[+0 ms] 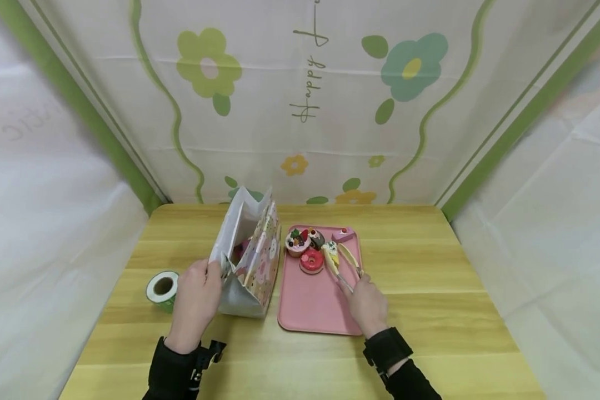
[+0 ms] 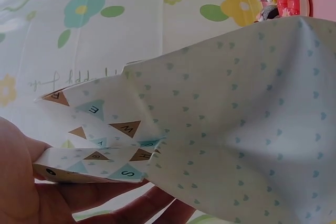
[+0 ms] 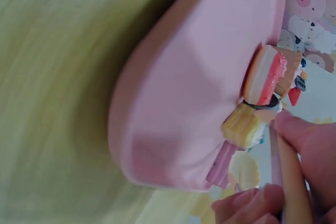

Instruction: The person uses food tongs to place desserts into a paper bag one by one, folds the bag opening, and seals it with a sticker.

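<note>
Black sleeves (image 1: 412, 383) show at the near side of a wood-grained table (image 1: 455, 333). On the left, the person's left hand (image 1: 196, 294) has thumb and fingers closed round the near rim of a paper bag (image 1: 267, 266); on the right, the right hand (image 1: 367, 305) is curled round a pair of tongs (image 1: 349, 255). A green-and-white roll (image 1: 153, 289) stands just left of the left hand. The bag stands on the table, mouth gaping, with something pinkish (image 1: 242, 248) partly hidden inside; its wall, dotted with pale blue hearts, creases toward the grip, so a hard tug could probably tear or tip it. Right of the bag lies a pink tray (image 1: 310, 311). On its far half sits a red-iced doughnut (image 1: 312, 261), with the yellow cake piece (image 1: 332, 253) just beyond and to the right, between the arms of the tongs: ribbed sides, white top, small green bits. Whether both tips press it cannot be told; a one-sided hold could let it slip, and a sideways swing could knock the doughnut or the dark cake (image 1: 316, 239) near it. A berry-topped cupcake (image 1: 297, 243) and a pink slice (image 1: 343, 234) lie farther back, left and right. Beyond hangs a flowered cloth (image 1: 260, 128).
</note>
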`<state>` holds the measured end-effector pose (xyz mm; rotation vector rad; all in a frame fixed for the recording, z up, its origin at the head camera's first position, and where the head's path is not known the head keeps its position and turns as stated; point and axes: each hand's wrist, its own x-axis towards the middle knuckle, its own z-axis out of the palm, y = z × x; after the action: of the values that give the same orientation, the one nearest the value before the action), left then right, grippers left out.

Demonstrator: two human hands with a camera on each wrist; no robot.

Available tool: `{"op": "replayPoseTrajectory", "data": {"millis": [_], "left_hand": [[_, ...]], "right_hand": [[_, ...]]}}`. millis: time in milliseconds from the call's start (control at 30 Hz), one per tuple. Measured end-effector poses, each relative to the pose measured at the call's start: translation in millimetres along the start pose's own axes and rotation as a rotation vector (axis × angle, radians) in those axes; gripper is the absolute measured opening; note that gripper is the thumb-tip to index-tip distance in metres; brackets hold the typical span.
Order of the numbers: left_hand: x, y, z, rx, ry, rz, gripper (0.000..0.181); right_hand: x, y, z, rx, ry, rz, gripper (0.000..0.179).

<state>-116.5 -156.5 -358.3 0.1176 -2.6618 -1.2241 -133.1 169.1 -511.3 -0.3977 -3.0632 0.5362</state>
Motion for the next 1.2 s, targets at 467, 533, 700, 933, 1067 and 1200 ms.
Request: {"op": "replayPoseTrajectory", "data": {"millis": [467, 533, 700, 933, 1067, 1200], "left_hand": [[-0.5, -2.0, -0.9, -0.015, 0.007, 0.011, 0.04], [-0.6, -2.3, -0.7, -0.013, 0.006, 0.005, 0.04], [-0.4, -3.7, 0.1, -0.012, 0.008, 0.008, 0.041], [-0.3, -4.9, -0.1, -0.012, 0.009, 0.011, 0.041], [1.0, -4.4, -0.2, -0.013, 0.0, 0.002, 0.041], [1.9, -5.1, -0.3, -0.018, -0.004, -0.003, 0.04]], "right_hand": [[8.5, -4, 4, -0.013, -0.002, 0.011, 0.067], [10.0, -4, 6, -0.011, 0.003, 0.016, 0.066], [12.1, -6, 10, -0.015, 0.004, 0.019, 0.064], [12.6, -6, 16, -0.022, 0.06, -0.007, 0.064], [13.4, -4, 18, -0.028, 0.057, 0.0, 0.065], [13.5, -1, 19, -0.018, 0.052, -0.005, 0.066]]}}
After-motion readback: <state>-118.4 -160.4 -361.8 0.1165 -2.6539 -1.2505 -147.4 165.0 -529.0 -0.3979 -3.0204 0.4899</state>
